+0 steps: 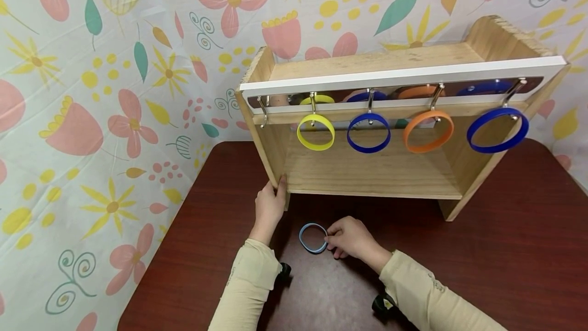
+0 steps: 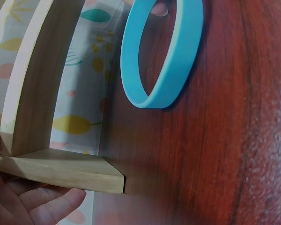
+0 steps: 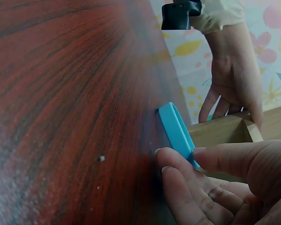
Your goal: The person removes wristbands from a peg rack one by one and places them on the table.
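Your hands are apart. Your right hand point(image 1: 352, 238) pinches the edge of a light blue band point(image 3: 175, 131) between thumb and fingers, in front of the wooden shelf point(image 1: 367, 172); you cannot tell whether the band touches the table point(image 1: 505, 208). Your left hand point(image 1: 270, 206) grips the shelf's left side, low down. Above, a yellow band point(image 1: 317, 148), two dark blue bands point(image 1: 496, 149) and an orange band point(image 1: 424, 148) hang from hooks point(image 1: 263, 112).

Backdrop point(image 1: 158, 73): white, floral print in pink, yellow and teal, lightly creased; table point(image 1: 514, 229): reddish-brown, wood-grained, far corners rounded, pale glare point(image 1: 323, 295) toward front
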A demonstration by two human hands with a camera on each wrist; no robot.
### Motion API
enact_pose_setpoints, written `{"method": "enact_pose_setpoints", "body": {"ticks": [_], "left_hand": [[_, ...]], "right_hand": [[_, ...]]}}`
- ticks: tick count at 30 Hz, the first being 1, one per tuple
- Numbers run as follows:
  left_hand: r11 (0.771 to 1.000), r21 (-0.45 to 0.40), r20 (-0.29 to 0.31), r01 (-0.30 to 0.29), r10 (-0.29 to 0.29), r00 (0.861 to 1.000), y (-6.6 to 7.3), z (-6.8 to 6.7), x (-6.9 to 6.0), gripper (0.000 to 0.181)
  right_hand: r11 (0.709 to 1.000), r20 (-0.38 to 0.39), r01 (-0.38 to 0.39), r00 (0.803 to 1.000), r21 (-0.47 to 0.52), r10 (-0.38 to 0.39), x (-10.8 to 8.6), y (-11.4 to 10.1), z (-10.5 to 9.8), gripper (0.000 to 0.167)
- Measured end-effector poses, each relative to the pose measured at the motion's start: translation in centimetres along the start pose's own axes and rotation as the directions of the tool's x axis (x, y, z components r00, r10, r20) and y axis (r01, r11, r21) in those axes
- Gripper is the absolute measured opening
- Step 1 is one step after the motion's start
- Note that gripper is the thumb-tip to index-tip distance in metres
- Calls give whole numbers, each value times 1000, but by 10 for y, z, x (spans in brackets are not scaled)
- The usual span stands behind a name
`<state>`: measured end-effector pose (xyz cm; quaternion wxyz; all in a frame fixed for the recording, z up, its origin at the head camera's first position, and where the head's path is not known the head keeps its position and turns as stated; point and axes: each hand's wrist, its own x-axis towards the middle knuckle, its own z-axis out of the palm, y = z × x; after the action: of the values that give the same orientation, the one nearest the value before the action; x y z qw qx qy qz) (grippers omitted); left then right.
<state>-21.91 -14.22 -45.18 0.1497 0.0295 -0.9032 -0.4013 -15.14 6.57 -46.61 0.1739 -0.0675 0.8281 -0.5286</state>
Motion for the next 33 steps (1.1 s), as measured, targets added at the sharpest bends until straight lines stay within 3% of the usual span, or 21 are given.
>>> {"method": "enact_pose_setpoints", "body": {"ticks": [19, 33], "left_hand": [[1000, -12, 4, -8, 8, 1000, 0, 0, 1, 39], [1000, -15, 1, -9, 9, 1000, 0, 0, 0, 40]], "right_hand": [[998, -5, 1, 1000, -70, -2, -3, -1, -6, 23], [992, 24, 118, 993, -55, -117, -10, -13, -25, 26]]}}
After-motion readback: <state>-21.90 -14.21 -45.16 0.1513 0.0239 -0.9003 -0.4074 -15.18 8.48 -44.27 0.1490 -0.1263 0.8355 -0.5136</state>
